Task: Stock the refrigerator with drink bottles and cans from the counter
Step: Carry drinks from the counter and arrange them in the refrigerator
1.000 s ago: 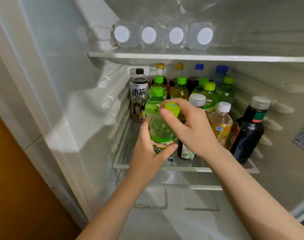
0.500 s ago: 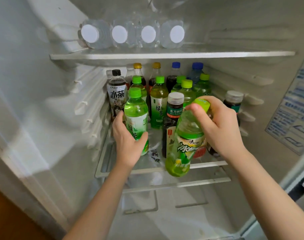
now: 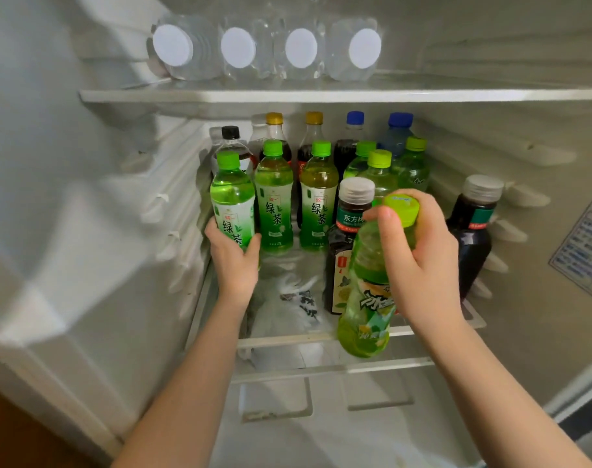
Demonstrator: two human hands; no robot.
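A green-capped clear plastic bottle of green tea (image 3: 232,197) is gripped low on its label by the left hand (image 3: 235,261) at the left edge of the glass refrigerator shelf (image 3: 288,338), just beside two matching green tea bottles (image 3: 274,204) standing upright. A lime-capped green plastic bottle (image 3: 365,298) is held tilted over the shelf's front edge, its neck clasped by the right hand (image 3: 419,265). A dark bottle with a grey cap (image 3: 350,214) is seen upright just behind it. Four clear water bottles (image 3: 237,47) are laid on their sides on the upper shelf (image 3: 456,95), white caps outward.
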